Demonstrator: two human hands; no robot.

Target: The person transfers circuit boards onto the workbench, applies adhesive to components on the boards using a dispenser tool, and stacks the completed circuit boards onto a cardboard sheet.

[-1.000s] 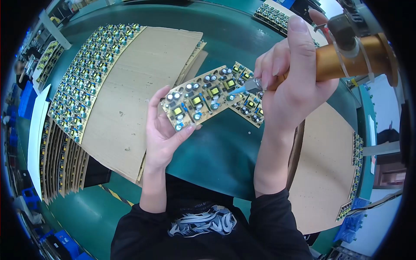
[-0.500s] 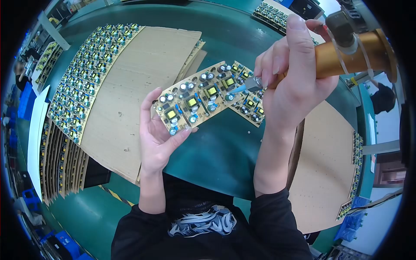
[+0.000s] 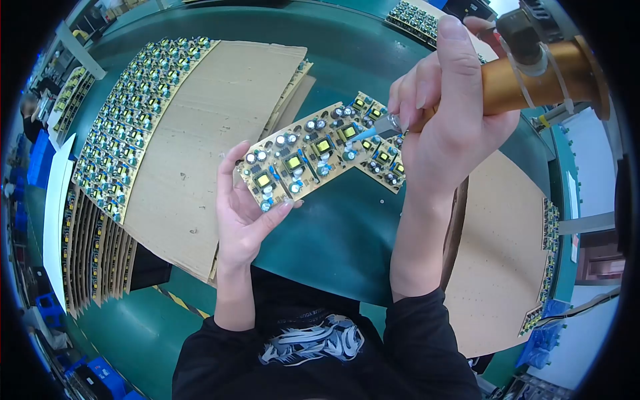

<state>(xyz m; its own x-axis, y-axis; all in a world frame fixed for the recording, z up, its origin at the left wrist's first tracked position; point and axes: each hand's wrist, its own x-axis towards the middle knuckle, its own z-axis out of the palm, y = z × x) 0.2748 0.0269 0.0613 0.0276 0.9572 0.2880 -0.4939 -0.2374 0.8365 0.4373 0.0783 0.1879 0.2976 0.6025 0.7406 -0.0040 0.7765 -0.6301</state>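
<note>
My left hand [image 3: 241, 213] grips the lower left end of a circuit board [image 3: 303, 157], thumb on its front edge. Yellow-topped, black and teal parts cover the board, which is tilted up to the right. My right hand [image 3: 453, 107] is wrapped round a copper-coloured tool [image 3: 533, 77] with a pale blue tip [image 3: 373, 131]. That tip points down-left at the right part of the held board; whether it touches cannot be made out. Behind the tip, a second circuit board [image 3: 385, 162] lies on the green table [image 3: 320, 233].
On the left, rows of boards [image 3: 143, 100] lie on a cardboard sheet [image 3: 213, 120], above a stack of cardboard layers [image 3: 97, 253]. Another cardboard sheet [image 3: 500, 267] is at the right with boards [image 3: 550, 230] along its edge. A person [image 3: 30, 117] is at the far left.
The held board and my left hand have shifted slightly left over the last second. The tool tip now lies over a slightly different spot. The person at the right edge is no longer visible.
</note>
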